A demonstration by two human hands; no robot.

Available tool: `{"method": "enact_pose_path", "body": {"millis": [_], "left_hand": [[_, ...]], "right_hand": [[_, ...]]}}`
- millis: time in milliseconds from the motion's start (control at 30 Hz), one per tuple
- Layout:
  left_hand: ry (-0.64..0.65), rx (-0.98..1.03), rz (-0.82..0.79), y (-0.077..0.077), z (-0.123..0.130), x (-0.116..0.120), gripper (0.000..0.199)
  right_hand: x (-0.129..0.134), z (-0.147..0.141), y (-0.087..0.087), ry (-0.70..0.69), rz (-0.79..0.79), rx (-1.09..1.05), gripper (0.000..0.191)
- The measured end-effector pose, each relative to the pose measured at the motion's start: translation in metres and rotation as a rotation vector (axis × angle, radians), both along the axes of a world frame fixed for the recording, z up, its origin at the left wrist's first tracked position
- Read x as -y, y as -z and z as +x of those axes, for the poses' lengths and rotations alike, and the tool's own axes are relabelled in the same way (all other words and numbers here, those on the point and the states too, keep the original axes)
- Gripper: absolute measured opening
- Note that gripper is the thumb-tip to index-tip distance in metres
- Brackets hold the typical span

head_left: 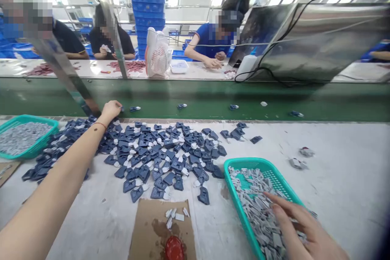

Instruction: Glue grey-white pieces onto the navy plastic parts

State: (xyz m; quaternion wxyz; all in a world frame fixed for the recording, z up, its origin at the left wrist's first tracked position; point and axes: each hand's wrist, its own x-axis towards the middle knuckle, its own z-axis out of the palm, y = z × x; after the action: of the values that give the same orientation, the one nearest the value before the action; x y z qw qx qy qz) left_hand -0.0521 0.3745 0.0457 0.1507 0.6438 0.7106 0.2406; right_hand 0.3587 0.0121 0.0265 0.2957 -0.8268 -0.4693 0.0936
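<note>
My left hand [112, 109] stretches out to the near edge of the green belt [158, 93], its fingers closed. A bit of a dark blue plastic part [122, 109] shows at the fingertips; the rest is hidden. Under that forearm and to its right lies a wide heap of dark blue plastic parts [170, 154], many with white tips. My right hand [307, 227] is over a turquoise basket [240, 215] of small grey plastic pieces [258, 207]. Its thumb and index finger are apart, with nothing visible between them.
Several parts lie spaced along the belt. Another turquoise basket [50, 140] stands at left. Cardboard [146, 227] in front carries a red object [174, 248] and several pale pieces [179, 217]. Metal posts [114, 32] rise near the belt; people work beyond it.
</note>
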Motion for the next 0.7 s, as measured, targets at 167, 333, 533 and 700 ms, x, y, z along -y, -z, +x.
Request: {"method": "enact_pose_path", "body": {"millis": [167, 333, 533, 700], "left_hand": [[0.118, -0.102, 0.001, 0.004, 0.004, -0.016, 0.033], [0.257, -0.097, -0.03, 0.016, 0.016, -0.036, 0.023], [0.175, 0.047, 0.032, 0.011, 0.026, -0.02, 0.014], [0.072, 0.35, 0.109, -0.009, 0.049, 0.026, 0.026]], "right_hand": [[-0.006, 0.036, 0.006, -0.109, -0.017, 0.175, 0.033], [-0.022, 0.041, 0.007, -0.335, -0.105, 0.27, 0.027], [-0.044, 0.028, 0.008, -0.603, -0.23, 0.384, 0.025], [-0.051, 0.033, 0.008, -0.629, -0.221, 0.358, 0.022]]}}
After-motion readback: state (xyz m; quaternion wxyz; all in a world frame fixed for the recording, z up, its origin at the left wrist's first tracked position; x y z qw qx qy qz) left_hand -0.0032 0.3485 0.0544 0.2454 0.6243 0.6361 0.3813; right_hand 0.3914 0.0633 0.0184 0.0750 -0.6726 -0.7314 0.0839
